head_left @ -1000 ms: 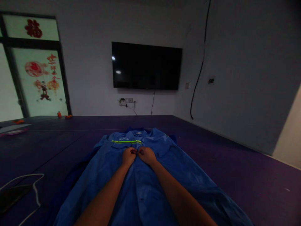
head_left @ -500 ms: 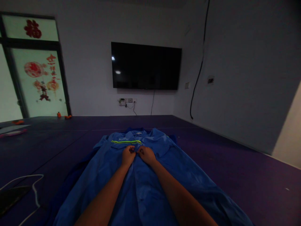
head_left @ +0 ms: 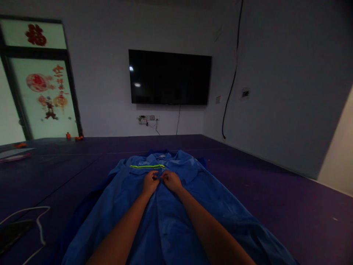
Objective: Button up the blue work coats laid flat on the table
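Observation:
A blue work jacket (head_left: 176,217) lies spread out, front side up, with its collar at the far end. Pale letters and a bright yellow-green stripe (head_left: 145,167) cross its chest. At the upper front opening, just below the stripe, my left hand (head_left: 150,183) pinches the jacket's edge from the left. Close against it on the right, my right hand (head_left: 171,181) has its fingers curled and pinched on the same placket. Both sets of fingertips nearly meet. Whatever small part sits between them is too dark to make out.
The jacket rests on a dark purple surface (head_left: 248,198). A white cable (head_left: 41,230) and a dark flat object (head_left: 15,233) lie at the near left. Far left are a pale flat item (head_left: 16,154) and small orange objects (head_left: 68,135). A television (head_left: 169,78) hangs on the far wall.
Both hands keep their pinch at the same spot on the jacket, with barely any finger movement. The whole view has shifted slightly.

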Tool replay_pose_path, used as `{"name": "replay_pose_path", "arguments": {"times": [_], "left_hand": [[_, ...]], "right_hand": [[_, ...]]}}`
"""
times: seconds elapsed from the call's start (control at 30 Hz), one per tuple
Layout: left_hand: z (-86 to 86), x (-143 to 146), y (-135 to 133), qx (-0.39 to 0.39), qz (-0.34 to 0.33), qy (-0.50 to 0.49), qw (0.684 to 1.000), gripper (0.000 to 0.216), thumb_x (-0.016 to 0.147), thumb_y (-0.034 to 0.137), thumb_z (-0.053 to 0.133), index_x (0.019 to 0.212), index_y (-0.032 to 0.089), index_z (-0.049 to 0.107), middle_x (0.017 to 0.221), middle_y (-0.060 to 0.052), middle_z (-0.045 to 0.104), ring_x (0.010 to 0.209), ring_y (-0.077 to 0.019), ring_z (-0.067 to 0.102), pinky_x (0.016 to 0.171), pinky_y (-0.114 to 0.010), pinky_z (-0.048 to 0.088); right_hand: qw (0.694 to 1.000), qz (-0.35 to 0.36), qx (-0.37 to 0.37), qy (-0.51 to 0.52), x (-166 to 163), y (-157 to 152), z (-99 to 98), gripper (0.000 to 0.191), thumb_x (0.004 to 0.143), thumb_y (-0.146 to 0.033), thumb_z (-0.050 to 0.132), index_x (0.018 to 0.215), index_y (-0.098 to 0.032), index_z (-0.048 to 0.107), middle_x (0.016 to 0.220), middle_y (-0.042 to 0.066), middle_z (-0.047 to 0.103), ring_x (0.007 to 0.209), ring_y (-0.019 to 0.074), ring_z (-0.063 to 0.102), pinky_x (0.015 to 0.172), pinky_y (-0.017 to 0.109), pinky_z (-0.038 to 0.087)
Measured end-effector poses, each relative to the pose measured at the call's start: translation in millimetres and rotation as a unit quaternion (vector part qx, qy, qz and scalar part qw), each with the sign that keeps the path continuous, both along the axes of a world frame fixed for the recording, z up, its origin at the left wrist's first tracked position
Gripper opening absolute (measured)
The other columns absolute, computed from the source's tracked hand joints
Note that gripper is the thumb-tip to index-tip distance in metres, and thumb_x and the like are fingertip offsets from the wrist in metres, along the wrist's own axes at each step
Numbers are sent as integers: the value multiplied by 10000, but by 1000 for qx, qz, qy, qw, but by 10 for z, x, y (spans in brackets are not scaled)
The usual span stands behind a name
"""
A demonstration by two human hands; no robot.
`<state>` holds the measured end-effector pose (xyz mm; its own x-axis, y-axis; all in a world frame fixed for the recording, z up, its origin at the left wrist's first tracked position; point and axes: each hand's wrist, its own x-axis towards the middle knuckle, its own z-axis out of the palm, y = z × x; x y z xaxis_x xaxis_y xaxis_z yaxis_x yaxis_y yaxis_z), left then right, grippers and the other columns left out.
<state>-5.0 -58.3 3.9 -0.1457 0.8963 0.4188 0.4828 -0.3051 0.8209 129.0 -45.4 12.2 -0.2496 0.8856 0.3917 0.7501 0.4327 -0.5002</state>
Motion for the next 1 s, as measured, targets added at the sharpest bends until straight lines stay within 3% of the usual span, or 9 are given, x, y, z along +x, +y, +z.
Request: {"name": "replay_pose_path", "arguments": {"times": [0.53, 1.0], "left_hand": [[22, 6, -47, -5, 1, 18, 1000, 392, 602, -26, 543, 960, 120, 607, 649, 21, 591, 595, -86, 550, 593, -178, 414], [1, -7, -28, 5, -6, 14, 1000, 345, 618, 11, 583, 939, 135, 607, 624, 30, 583, 611, -103, 571, 602, -195, 428]], "right_hand": [[998, 10, -40, 56, 1, 66, -71, 161, 780, -283, 519, 816, -182, 638, 683, 6, 639, 612, 117, 561, 533, 193, 357], [996, -13, -63, 67, -38, 130, -67, 186, 765, -248, 490, 797, -160, 651, 752, 37, 660, 689, 143, 588, 593, 225, 407]]}}
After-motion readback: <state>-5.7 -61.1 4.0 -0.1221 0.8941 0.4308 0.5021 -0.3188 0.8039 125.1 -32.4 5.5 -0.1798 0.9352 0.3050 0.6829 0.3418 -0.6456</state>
